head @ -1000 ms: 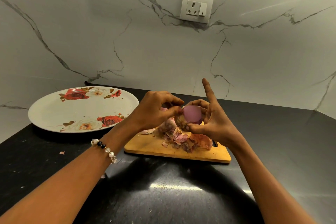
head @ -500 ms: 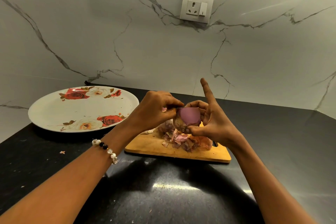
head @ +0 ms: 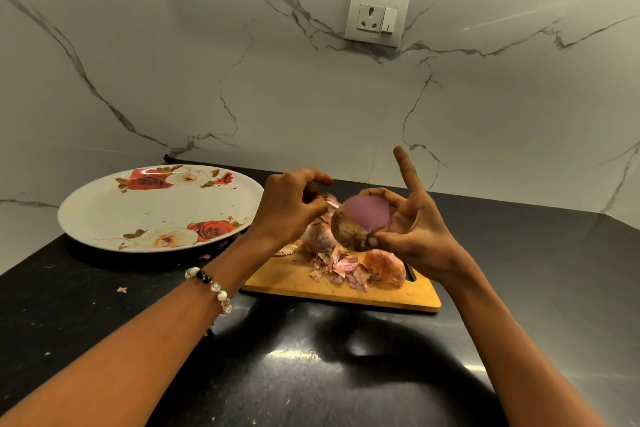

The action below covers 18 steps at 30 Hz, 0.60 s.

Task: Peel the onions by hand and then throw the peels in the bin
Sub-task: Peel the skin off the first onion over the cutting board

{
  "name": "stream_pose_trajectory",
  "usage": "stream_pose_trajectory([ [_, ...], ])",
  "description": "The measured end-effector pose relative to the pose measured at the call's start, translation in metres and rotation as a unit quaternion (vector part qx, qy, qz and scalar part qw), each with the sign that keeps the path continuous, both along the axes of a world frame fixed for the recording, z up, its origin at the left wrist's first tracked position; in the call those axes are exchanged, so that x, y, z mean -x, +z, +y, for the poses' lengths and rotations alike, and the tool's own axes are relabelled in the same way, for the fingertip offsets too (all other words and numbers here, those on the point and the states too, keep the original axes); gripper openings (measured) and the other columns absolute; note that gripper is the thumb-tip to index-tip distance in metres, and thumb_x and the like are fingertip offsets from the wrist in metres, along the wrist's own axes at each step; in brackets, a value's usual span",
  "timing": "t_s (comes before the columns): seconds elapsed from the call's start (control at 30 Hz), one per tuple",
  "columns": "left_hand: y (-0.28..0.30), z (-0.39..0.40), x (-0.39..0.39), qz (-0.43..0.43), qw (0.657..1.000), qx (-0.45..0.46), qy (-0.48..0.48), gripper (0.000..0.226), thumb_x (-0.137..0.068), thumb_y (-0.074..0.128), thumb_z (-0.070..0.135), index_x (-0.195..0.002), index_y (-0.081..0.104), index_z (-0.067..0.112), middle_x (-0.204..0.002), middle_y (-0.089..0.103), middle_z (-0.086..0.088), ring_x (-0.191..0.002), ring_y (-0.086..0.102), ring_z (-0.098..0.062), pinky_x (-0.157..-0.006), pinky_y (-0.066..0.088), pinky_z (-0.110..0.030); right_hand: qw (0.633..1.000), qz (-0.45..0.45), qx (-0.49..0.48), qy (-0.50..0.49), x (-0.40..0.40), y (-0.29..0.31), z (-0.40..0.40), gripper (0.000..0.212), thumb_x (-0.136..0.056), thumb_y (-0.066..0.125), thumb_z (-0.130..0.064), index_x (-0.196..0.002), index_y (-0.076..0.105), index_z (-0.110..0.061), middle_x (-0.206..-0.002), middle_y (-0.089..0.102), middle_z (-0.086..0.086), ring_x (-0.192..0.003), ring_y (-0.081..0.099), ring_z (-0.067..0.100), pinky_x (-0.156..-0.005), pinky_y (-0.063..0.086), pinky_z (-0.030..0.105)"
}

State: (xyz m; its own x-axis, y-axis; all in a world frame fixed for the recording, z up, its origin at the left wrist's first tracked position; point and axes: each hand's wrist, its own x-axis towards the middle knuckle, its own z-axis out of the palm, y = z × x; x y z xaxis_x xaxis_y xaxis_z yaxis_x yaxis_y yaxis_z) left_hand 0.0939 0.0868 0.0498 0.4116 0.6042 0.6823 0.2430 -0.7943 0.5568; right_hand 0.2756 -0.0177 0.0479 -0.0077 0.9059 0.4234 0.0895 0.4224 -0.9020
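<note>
The plate (head: pixel 104 215), white with printed roses, sits at the left of the black counter (head: pixel 519 270) against the marble wall (head: pixel 311 107); nothing lies on it. The wooden cutting board (head: pixel 291 279) lies to its right, near but apart from it, and carries a pile of peels (head: pixel 349 265) plus one onion still in its skin (head: pixel 318 236), partly hidden behind the hands.

The right hand (head: pixel 415 229) holds a second onion (head: pixel 360 220) in the air above the board, thumb under it and curled fingers around its far side, while the index finger sticks straight up. That onion shows bare purple flesh on top and brown skin on its lower left. The left hand (head: pixel 291 208), fingers curled together, pinches a strip of skin (head: pixel 327 198) just left of the held onion; a bead bracelet (head: pixel 209 282) circles that wrist.

The board's near edge lies well back from the counter's front, leaving a broad stretch of dark counter under the forearms and more to the right of the board. A few skin scraps (head: pixel 122 289) dot the counter left of the board.

Counted: two onions, one plate, one board, one peel pile, one wall socket (head: pixel 376 17).
</note>
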Motion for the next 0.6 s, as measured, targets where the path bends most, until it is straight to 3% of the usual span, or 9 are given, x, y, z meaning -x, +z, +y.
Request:
stream_pose_trajectory([
  [0.13,-0.001,0.005,0.004,0.021,0.999,0.028,0.014,0.03,-0.085,0.069,0.009,-0.115,0.067,0.013,-0.092,0.068,-0.001,-0.074,0.058,-0.005,-0.077,0.051,-0.012,0.997,0.081,0.003,-0.014,-0.004,0.002,0.001,0.143,-0.046,0.097,-0.012,-0.155,0.007,-0.035,-0.116,0.057,0.026,-0.104,0.065,0.032,-0.083,0.057,0.038],
  [0.23,-0.002,0.005,0.002,0.047,0.999,0.013,-0.011,0.021,-0.087,0.066,0.009,-0.106,0.072,0.014,-0.103,0.071,-0.002,-0.086,0.058,-0.003,-0.074,0.044,-0.001,0.993,0.105,0.008,-0.06,-0.005,0.002,0.004,0.153,-0.034,0.101,-0.019,-0.155,0.008,-0.035,-0.12,0.056,0.029,-0.103,0.067,0.032,-0.085,0.058,0.04],
  [0.3,-0.004,0.004,0.0,0.055,0.998,-0.003,-0.02,0.018,-0.088,0.065,0.009,-0.104,0.073,0.014,-0.104,0.071,-0.001,-0.089,0.058,-0.004,-0.077,0.045,-0.004,0.991,0.105,0.012,-0.086,-0.004,0.002,0.006,0.157,-0.028,0.101,-0.02,-0.154,0.008,-0.034,-0.121,0.055,0.03,-0.101,0.069,0.031,-0.081,0.058,0.037],
  [0.43,-0.003,0.0,-0.001,0.035,0.996,-0.066,-0.037,0.025,-0.085,0.069,0.021,-0.109,0.072,0.013,-0.105,0.071,-0.004,-0.096,0.064,-0.016,-0.084,0.052,-0.031,0.987,0.101,0.031,-0.124,-0.004,0.001,0.008,0.148,-0.038,0.095,-0.004,-0.155,0.007,-0.031,-0.125,0.054,0.032,-0.093,0.071,0.026,-0.073,0.059,0.033],
  [0.5,0.0,-0.003,-0.002,0.006,0.993,-0.099,-0.07,0.033,-0.08,0.074,0.024,-0.11,0.071,0.011,-0.103,0.072,-0.005,-0.094,0.064,-0.017,-0.081,0.053,-0.031,0.985,0.115,0.04,-0.119,-0.003,0.001,0.007,0.152,-0.034,0.099,-0.013,-0.155,0.008,-0.03,-0.123,0.055,0.031,-0.094,0.071,0.029,-0.073,0.059,0.035],
  [0.6,0.002,-0.008,-0.004,-0.007,0.985,-0.137,-0.103,0.036,-0.075,0.075,0.028,-0.108,0.072,0.012,-0.099,0.071,-0.007,-0.089,0.064,-0.018,-0.075,0.057,-0.031,0.98,0.16,0.053,-0.108,-0.001,0.002,0.007,0.127,-0.053,0.088,0.002,-0.155,0.016,-0.024,-0.123,0.056,0.032,-0.091,0.071,0.031,-0.068,0.06,0.034],
])
